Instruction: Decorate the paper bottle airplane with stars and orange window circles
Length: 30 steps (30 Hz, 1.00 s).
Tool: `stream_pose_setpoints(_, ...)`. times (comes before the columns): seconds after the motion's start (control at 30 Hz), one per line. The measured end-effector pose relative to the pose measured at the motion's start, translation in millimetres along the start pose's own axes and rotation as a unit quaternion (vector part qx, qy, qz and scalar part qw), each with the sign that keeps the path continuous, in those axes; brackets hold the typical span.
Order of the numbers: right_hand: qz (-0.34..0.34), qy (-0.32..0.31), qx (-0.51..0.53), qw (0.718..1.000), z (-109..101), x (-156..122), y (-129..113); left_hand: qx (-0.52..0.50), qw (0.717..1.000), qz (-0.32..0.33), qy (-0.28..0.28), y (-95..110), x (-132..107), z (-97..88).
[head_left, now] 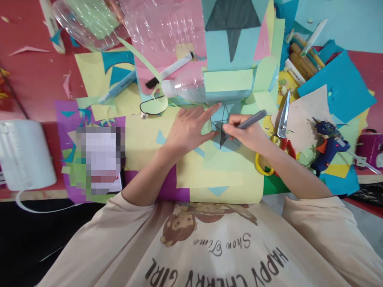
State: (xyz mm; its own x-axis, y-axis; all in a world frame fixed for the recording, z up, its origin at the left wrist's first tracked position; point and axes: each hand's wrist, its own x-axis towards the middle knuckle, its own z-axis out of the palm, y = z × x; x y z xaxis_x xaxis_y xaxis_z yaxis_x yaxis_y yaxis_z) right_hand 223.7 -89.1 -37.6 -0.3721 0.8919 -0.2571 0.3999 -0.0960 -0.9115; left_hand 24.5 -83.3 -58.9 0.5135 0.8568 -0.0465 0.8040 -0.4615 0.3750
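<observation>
My right hand (243, 129) grips a dark grey marker (253, 119), its tip down on a small light blue paper (217, 139). A five-pointed star (222, 139) is outlined there, one lower point filled in dark. Spread flat, my left hand (193, 127) presses the paper's left side with thumb and index finger. Beneath lie pale green and yellow sheets (220, 179). Just beyond my hands, a clear plastic bottle (188, 85) lies on its side, wrapped in green and blue paper.
Scissors (283, 119) with yellow and red handles lie beside my right forearm. Farther right is a blue glue gun (327, 155). A white marker (176, 67) and a light blue marker (118, 87) rest beyond my left hand. A white box-like device (26, 155) sits far left.
</observation>
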Motion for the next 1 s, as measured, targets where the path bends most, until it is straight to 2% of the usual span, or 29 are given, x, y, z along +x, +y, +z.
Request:
stream_pose_setpoints(0.07, 0.006, 0.058, 0.064, 0.996, -5, 2, 3, 0.000, 1.000, -0.001, -0.002, 1, 0, -0.9)
stream_pose_setpoints(0.13, 0.002, 0.090, 0.098, 0.991, -9, 4, 8, 0.002, 1.000, 0.000, -0.003, 1, 0, -1.2)
stream_pose_setpoints(0.43, -0.056, 0.028, 0.059, 0.996, -13, 6, 20, 0.017, 1.000, 0.005, 0.002, 0, 0, -0.3)
stream_pose_setpoints(0.6, -0.029, 0.045, 0.003, 0.999, -11, 5, 14, 0.014, 1.000, 0.007, 0.003, 0, 1, 0.0)
stream_pose_setpoints(0.77, -0.054, 0.067, -0.063, 0.994, -9, 5, 8, 0.002, 1.000, -0.001, 0.000, 1, 1, 0.1)
stream_pose_setpoints(1.0, -0.060, 0.018, -0.077, 0.995, -10, 5, 6, -0.007, 1.000, -0.004, -0.006, 1, 1, -1.2)
